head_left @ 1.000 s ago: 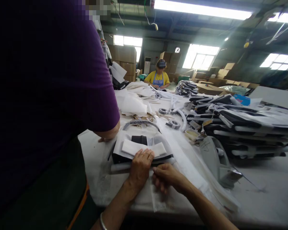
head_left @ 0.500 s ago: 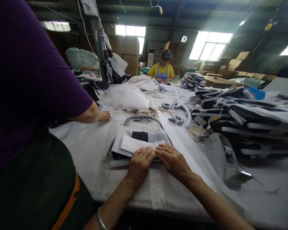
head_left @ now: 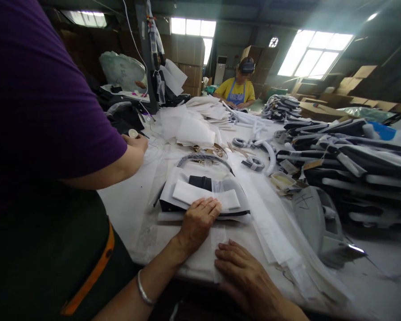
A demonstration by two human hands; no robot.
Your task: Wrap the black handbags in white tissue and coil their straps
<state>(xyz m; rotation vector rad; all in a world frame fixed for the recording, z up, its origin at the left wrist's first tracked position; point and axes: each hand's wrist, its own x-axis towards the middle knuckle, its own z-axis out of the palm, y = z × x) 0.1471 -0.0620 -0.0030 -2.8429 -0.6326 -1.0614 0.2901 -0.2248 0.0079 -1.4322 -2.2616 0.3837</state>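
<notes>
A black bag [head_left: 167,205] with a curved handle [head_left: 205,157] lies on the table before me, covered by a white sheet [head_left: 171,189]. Across it runs a white foam strip [head_left: 185,192], beside a small black piece [head_left: 200,182]. My left hand [head_left: 200,219] lies flat on the strip's lower edge, fingers stretched out. Lower down, at the table's front edge, my right hand [head_left: 245,274] has its fingers over a clear plastic strip [head_left: 218,238] that comes out from under the bag. Its thumb is blurred below the fingers, which look closed on the strip.
Close on my left stands a co-worker in a purple sleeve [head_left: 83,133], holding a small round white thing [head_left: 132,133]. A tape dispenser [head_left: 316,218] and stacked wrapped black bags [head_left: 347,178] are on the right. White sheets [head_left: 194,127] lie ahead; another person [head_left: 237,91] works beyond.
My right hand has left the foam strip and come down toward me to the clear strip. The left hand stays on the foam. The co-worker's arm has lifted.
</notes>
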